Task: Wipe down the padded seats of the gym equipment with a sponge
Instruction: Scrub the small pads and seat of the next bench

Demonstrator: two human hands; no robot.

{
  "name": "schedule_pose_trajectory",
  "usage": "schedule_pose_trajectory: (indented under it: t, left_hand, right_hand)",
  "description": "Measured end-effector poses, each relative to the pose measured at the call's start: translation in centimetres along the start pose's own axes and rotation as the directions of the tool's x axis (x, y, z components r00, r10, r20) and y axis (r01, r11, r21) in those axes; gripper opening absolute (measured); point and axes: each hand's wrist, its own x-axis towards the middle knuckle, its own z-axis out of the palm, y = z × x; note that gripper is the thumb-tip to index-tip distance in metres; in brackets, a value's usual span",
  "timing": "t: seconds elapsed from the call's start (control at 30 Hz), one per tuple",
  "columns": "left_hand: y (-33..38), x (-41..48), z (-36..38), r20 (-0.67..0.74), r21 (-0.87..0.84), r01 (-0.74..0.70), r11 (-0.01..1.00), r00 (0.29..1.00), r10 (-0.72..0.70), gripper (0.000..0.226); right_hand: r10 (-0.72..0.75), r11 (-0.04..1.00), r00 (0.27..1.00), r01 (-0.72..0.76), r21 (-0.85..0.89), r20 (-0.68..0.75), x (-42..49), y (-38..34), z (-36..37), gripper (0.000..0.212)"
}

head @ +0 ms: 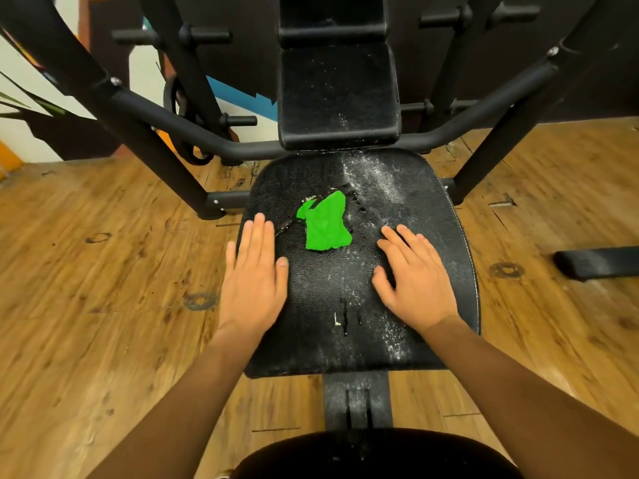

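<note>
Head view, nearest first: I have the left hand [254, 271] lying flat at the left edge of the seat [332, 344], fingers straight and together, holding nothing. The right hand [411, 274] rests on the seat's right half, fingers loosely spread, also empty. Just past both sets of fingertips, at the seat's middle, the green sponge [326, 224] lies loose, touched by neither hand. White dust [373, 181] streaks toward the far right corner, and the back pad [337, 95] beyond is speckled too. I judge wiping is not under way; next I'd need a hand to close round the sponge
</note>
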Motion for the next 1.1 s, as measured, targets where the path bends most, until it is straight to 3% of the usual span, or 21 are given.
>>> schedule_pose_trajectory:
  t: [0.1,0.27,0.4,0.57,0.73,1.1]
  left_hand:
    - [-0.7,-0.6,0.7,0.002,0.018,0.053,0.998,0.999,-0.053,0.064]
    - [-0.7,-0.7,1.5,-0.022,0.05,0.066,0.997,0.998,-0.065,0.062]
    - [-0.6,-0.7,1.5,-0.034,0.046,0.067,0.997,0.997,-0.065,0.063]
    - [-0.8,-0.6,1.5,-0.045,0.024,0.062,0.998,0.997,-0.061,0.064]
    - [-0.8,-0.5,1.7,-0.046,0.016,0.057,0.998,0.997,-0.056,0.063]
    - [-0.9,-0.5,1.7,-0.054,0.008,0.067,0.998,0.996,-0.066,0.063]
  right_hand:
    - [0.013,0.999,1.0,-0.013,-0.038,0.002,0.5,-0.6,-0.7,0.045]
    - [0.035,0.995,0.998,-0.031,0.094,-0.047,4.9,-5.9,-0.7,0.052]
    - [0.109,0.984,0.994,-0.111,0.14,0.016,10.5,-10.5,1.2,0.057]
    - [0.106,0.993,0.986,-0.112,0.044,0.131,11.8,-10.1,4.0,0.06]
    - [0.123,0.989,0.985,-0.131,0.063,0.118,11.3,-10.1,4.3,0.071]
    - [0.143,0.987,0.982,-0.15,0.053,0.12,7.9,-10.5,4.0,0.062]
